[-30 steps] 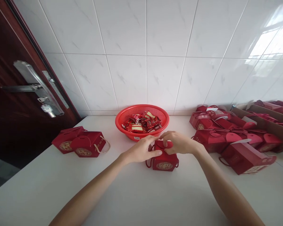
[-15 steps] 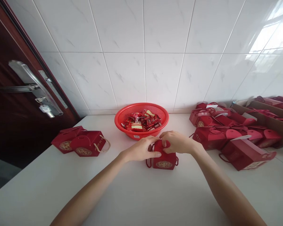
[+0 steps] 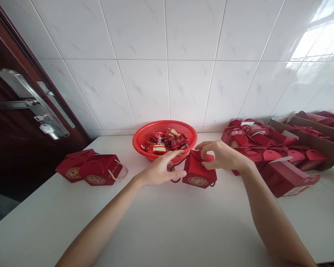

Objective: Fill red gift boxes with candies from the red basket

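Note:
A small red gift box (image 3: 199, 171) with a round gold emblem on its front and a dark red cord handle at each side is in front of the basket, slightly tilted. My right hand (image 3: 218, 155) pinches the closed top of this box between thumb and fingers. To the left of the box is my left hand (image 3: 161, 168), its thumb and fingers spread apart. Its thumb tip is at the box's left edge; whether it touches, I cannot tell. Behind them stands a red plastic basket (image 3: 139, 137) with red-wrapped sweets (image 3: 161, 142) in it.
Two red boxes (image 3: 97, 170), one with a pale rope handle, stand on the white table (image 3: 156, 230) at left. Several more red boxes (image 3: 289, 178) crowd the right, beside a cardboard carton (image 3: 317, 135). A door handle (image 3: 13, 104) with keys is at far left.
The gift box has tilted and shifted slightly right, with my right hand holding its top. My left hand has come away from the box's top, its fingers opening.

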{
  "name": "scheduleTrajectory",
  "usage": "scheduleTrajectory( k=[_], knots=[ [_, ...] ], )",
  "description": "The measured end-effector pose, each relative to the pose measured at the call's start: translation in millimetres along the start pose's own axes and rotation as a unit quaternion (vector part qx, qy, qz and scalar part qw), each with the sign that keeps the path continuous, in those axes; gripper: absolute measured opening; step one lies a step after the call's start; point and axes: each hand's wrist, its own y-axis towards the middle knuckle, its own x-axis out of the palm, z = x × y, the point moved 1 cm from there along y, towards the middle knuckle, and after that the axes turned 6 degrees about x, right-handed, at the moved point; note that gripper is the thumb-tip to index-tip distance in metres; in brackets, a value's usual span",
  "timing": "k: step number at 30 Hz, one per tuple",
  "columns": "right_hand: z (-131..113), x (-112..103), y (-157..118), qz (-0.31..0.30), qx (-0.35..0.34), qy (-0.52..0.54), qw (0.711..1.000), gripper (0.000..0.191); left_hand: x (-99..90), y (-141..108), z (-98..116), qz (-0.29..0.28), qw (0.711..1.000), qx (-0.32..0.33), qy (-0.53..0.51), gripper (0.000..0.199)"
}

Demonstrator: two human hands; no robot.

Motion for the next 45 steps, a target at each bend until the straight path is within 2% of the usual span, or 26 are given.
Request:
scheduleTrajectory(
  k=[6, 12, 19, 30, 33, 35, 39, 41, 45],
  knots=[
    [-2.1, 9.7, 3.8, -0.045, -0.017, -0.023, 0.999, 0.008, 16.5, 4.4, 2.1, 0.007, 0.997, 0.063, 0.053, 0.088],
    [-9.4, 26.9, 12.6, -0.090, -0.029, -0.060, 0.994, 0.014, 32.6, 6.0, -0.1, -0.013, 0.995, 0.037, 0.086, 0.083],
    [-11.4, 36.4, 18.2, -0.100, -0.020, -0.118, 0.988, 0.017, 29.1, 9.2, -4.3, -0.051, 0.997, 0.033, 0.052, 0.076],
    [-7.3, 39.8, 22.3, -0.100, -0.034, -0.088, 0.990, 0.014, 25.7, 11.4, -8.8, -0.074, 0.996, 0.033, 0.025, 0.076],
    [-3.6, 30.0, 18.4, -0.090, -0.029, -0.066, 0.993, 0.013, 24.8, 10.1, -5.6, -0.061, 0.997, 0.055, 0.015, 0.081],
    [2.6, 18.0, 12.3, -0.062, -0.023, -0.035, 0.997, 0.012, 22.6, 8.6, -2.6, -0.040, 0.997, 0.066, 0.002, 0.086],
    [20.2, -11.1, 1.2, 0.028, -0.006, 0.032, 0.999, 0.010, 14.5, 6.5, -0.7, -0.001, 0.999, 0.028, -0.022, 0.094],
    [25.7, -25.0, 2.1, 0.054, 0.005, 0.041, 0.998, 0.010, 10.4, 6.2, -0.9, 0.011, 0.999, 0.022, -0.044, 0.094],
    [20.4, -51.2, 16.9, 0.034, 0.022, 0.004, 0.999, 0.010, 4.9, 5.1, 0.1, 0.031, 0.997, 0.031, -0.063, 0.088]
  ],
)
